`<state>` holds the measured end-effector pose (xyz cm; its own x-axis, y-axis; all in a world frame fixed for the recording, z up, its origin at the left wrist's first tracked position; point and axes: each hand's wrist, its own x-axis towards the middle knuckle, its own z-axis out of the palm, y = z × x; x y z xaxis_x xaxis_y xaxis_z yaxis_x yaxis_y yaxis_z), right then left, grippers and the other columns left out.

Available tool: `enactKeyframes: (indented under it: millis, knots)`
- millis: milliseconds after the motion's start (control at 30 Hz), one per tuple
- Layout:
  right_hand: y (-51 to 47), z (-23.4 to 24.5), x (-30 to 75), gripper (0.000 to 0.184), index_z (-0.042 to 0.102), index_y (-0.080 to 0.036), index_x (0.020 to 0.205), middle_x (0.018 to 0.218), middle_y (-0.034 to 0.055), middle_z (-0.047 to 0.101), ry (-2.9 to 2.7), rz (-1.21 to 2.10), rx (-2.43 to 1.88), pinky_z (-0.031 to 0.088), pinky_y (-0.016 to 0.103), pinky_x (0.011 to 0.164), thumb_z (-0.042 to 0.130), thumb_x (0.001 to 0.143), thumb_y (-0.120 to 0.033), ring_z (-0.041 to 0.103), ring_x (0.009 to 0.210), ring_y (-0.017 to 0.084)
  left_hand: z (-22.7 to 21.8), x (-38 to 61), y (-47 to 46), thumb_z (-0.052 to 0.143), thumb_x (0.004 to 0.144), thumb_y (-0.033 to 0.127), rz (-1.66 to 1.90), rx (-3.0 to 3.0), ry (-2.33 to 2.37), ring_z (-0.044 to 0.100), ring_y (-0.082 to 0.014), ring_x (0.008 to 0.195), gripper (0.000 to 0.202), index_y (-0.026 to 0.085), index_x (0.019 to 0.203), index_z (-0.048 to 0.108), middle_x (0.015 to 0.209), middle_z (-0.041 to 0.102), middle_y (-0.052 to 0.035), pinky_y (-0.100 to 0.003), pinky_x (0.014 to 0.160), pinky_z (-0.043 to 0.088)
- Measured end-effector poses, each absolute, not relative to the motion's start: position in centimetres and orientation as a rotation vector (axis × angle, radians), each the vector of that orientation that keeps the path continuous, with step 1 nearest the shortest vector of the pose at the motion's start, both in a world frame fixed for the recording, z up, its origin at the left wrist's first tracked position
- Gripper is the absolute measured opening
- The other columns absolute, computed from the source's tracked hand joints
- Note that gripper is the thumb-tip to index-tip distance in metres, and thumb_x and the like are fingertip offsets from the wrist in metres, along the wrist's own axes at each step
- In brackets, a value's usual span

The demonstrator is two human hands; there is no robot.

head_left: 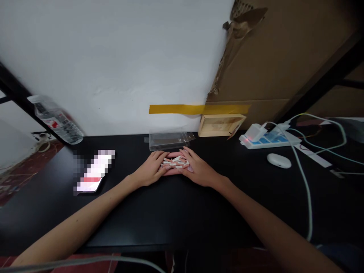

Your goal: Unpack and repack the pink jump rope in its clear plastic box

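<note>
A shallow pink tray [172,172] lies on the black table in front of me. Inside it are several small white and pink stick-like pieces [176,163], too small to name for certain. My left hand [150,169] grips the left end of the tray, its fingers over the far side and thumb at the near side. At the opposite end my right hand [198,169] holds on the same way. Both hands hide the tray's ends. Just behind, a clear plastic box [167,141] rests near the wall.
A phone [95,172], partly pixelated, lies at left, with a plastic bottle [58,121] behind it. An open wooden box [220,126] stands against the wall. At right are a power strip [270,139] with cables and a white oval case [279,160].
</note>
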<state>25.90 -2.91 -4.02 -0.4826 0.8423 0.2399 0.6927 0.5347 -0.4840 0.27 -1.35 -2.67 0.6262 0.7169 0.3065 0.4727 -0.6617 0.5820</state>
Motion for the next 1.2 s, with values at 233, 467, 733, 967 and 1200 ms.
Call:
enactKeyframes:
  millis: [233,467,733,967,1200]
  knots:
    - [-3.1,-3.3,26.1,0.074,0.041,-0.021,0.152,0.157,0.0173,0.040,-2.339,0.274,-1.296,0.031,0.058,0.118,0.058,0.090,-0.057,0.034,0.146,0.038,-2.2,0.3,-1.6,0.044,0.102,0.042,0.776,2.462,0.966,0.045,-0.0319,0.134,0.046,0.021,0.142,0.050,0.143,0.051,-0.0146,-0.051,0.114,0.033]
    - [-3.0,-2.3,25.3,0.070,0.044,-0.028,0.151,0.160,0.0094,0.039,-2.500,0.273,-1.129,0.023,0.059,0.122,0.058,0.090,-0.061,0.029,0.149,0.035,-2.1,-1.7,0.4,0.034,0.104,0.043,0.922,2.624,1.130,0.027,-0.0292,0.149,0.053,0.016,0.149,0.039,0.159,0.034,-0.0161,-0.051,0.121,0.023]
    - [-2.7,-1.8,26.4,0.055,0.059,-0.029,0.139,0.153,0.0090,0.049,-2.492,0.331,-1.096,0.028,0.060,0.118,0.061,0.091,-0.056,0.039,0.144,0.036,-2.6,-2.5,1.5,0.031,0.103,0.048,0.681,2.672,1.280,0.031,-0.0288,0.148,0.055,0.016,0.147,0.042,0.156,0.041,-0.0141,-0.051,0.120,0.024]
    - [-2.9,0.8,31.7,0.062,0.051,-0.038,0.145,0.141,0.0068,0.060,-2.509,0.356,-1.216,0.042,0.055,0.109,0.070,0.086,-0.046,0.055,0.131,0.034,-1.5,-2.9,1.3,0.041,0.099,0.042,0.982,2.683,1.626,0.062,-0.0322,0.109,0.037,0.018,0.118,0.062,0.106,0.070,-0.0130,-0.050,0.097,0.047]
    - [-2.2,-0.5,31.8,0.093,0.045,-0.020,0.150,0.150,0.0163,0.051,-2.457,0.217,-1.328,0.032,0.063,0.114,0.079,0.072,-0.056,0.039,0.143,0.042,-0.9,-1.7,3.9,0.045,0.097,0.054,0.785,2.828,1.428,0.045,-0.0373,0.134,0.057,0.016,0.140,0.048,0.145,0.049,-0.0191,-0.052,0.110,0.038]
